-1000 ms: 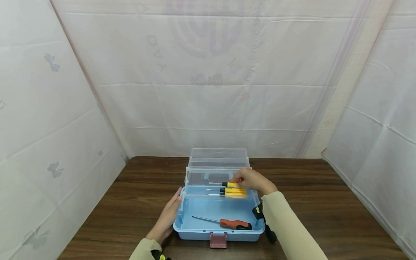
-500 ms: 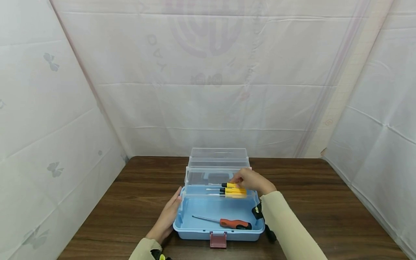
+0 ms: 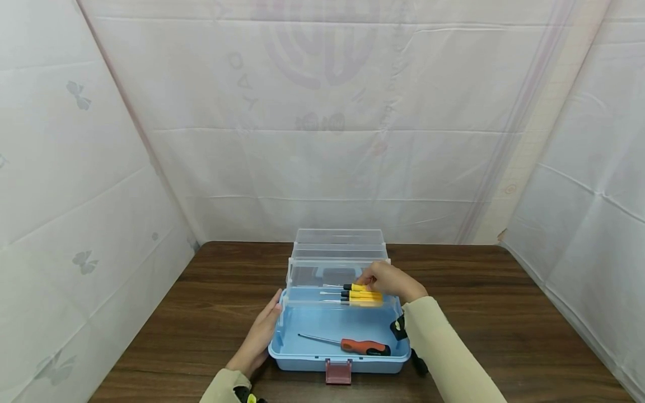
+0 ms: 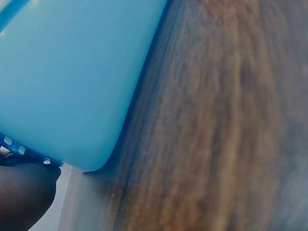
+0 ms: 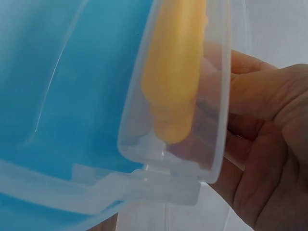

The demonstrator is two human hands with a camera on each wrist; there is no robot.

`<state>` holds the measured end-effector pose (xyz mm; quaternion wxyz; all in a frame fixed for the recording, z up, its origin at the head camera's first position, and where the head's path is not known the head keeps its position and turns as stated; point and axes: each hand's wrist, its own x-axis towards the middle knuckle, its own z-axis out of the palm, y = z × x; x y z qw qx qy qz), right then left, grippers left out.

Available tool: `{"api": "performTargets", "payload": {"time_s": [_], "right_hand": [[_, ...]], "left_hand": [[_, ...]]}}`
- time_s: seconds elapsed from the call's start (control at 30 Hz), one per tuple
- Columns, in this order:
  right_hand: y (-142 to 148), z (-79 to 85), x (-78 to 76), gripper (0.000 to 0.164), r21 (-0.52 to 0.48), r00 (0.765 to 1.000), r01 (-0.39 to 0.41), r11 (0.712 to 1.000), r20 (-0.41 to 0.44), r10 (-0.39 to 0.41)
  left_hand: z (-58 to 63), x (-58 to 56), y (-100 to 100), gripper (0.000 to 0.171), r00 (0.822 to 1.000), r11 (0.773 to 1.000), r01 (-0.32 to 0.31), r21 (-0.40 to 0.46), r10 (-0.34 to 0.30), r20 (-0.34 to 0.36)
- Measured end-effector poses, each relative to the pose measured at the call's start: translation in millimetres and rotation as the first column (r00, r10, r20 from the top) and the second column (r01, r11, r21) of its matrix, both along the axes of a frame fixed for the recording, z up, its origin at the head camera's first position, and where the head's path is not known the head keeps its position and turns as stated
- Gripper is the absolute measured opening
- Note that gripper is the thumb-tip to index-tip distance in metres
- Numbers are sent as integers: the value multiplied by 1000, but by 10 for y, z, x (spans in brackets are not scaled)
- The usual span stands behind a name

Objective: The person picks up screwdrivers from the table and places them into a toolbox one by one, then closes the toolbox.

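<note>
I am seeing the right hand [image 3: 393, 280] reaching over the raised clear tiers and pinching the rearmost yellow-handled screwdriver [image 3: 359, 287] by its handle, the shaft pointing left. Two more yellow-handled screwdrivers [image 3: 370, 295] are lying parallel just in front of it, in the lower clear tray [image 3: 307, 304]. On my right wrist feed, a yellow handle is showing through the tray's translucent wall, with the fingers curling beyond that wall; I cannot tell where every fingertip is ending.

The left hand [image 3: 262, 336] is resting against the left side of the light-blue toolbox [image 3: 302, 365], its fingers stretching along the rim and holding nothing loose. The hands are staying apart, one at either end of the box. My left wrist feed is showing mostly the blue outer wall.

An orange-and-black screwdriver [image 3: 356, 346] is lying in the toolbox's base, near the front wall, its shaft pointing left. A pink latch [image 3: 339, 372] is hanging at the front. Everything is sitting on a dark wood-grain table [image 3: 478, 302], with pale printed sheeting [image 3: 327, 168] hanging behind and at both sides. Cream sleeves [image 3: 448, 347] are covering both forearms.
</note>
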<state>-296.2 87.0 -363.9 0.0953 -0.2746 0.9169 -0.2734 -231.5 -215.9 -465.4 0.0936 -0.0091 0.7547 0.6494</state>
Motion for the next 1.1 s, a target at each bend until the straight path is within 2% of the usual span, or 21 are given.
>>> {"api": "performTargets", "payload": {"time_s": [0.47,0.77,1.1], "right_hand": [[-40,-12,12,28,12,998,58,998,30,-58],[-61,3,40,27,23,995,94,995,35,-94],[-40,19,54,24,1,998,67,998,9,-67]], "left_hand": [[-4,8,-5,67,1000,1000,4,-8,-4,0],[15,13,-1,62,1000,1000,3,8,-3,-5],[26,28,-1,59,1000,1000,-2,9,2,-5]]}}
